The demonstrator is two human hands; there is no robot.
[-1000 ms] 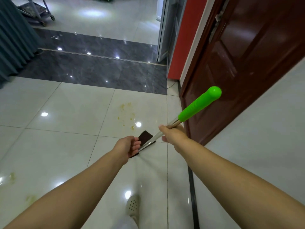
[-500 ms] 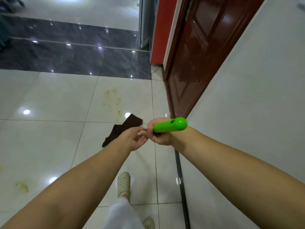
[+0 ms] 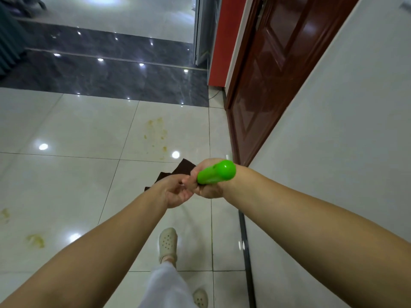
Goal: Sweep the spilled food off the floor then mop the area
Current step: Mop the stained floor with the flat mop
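The glossy cream-tiled floor (image 3: 66, 174) spreads out ahead of you, and the yellowish food smears (image 3: 155, 134) sit on the tile just beyond your hands, with more yellowish patches (image 3: 35, 240) off to your left. The dark red wooden door (image 3: 266, 74) stands close on your right.

Your right hand (image 3: 209, 183) is wrapped shut around the bright green plastic mop handle (image 3: 216, 173), near its rounded end. Your left hand (image 3: 175, 192) is curled just in front of it, touching it, but you cannot tell from here whether it grips the shaft or only rests against it. The dark brown cloth mop head (image 3: 178, 172) lies on the floor just short of the smears, not yet on them.

Watch the handle end: it points back toward the door and wall, so a hard pull could knock it against them. Pushing the cloth through solid bits may smear them wider. Your pale perforated clog (image 3: 168, 243) is on shiny tile that could turn slippery once wet.

The shaft is hidden behind your hands, and most of the cloth too.
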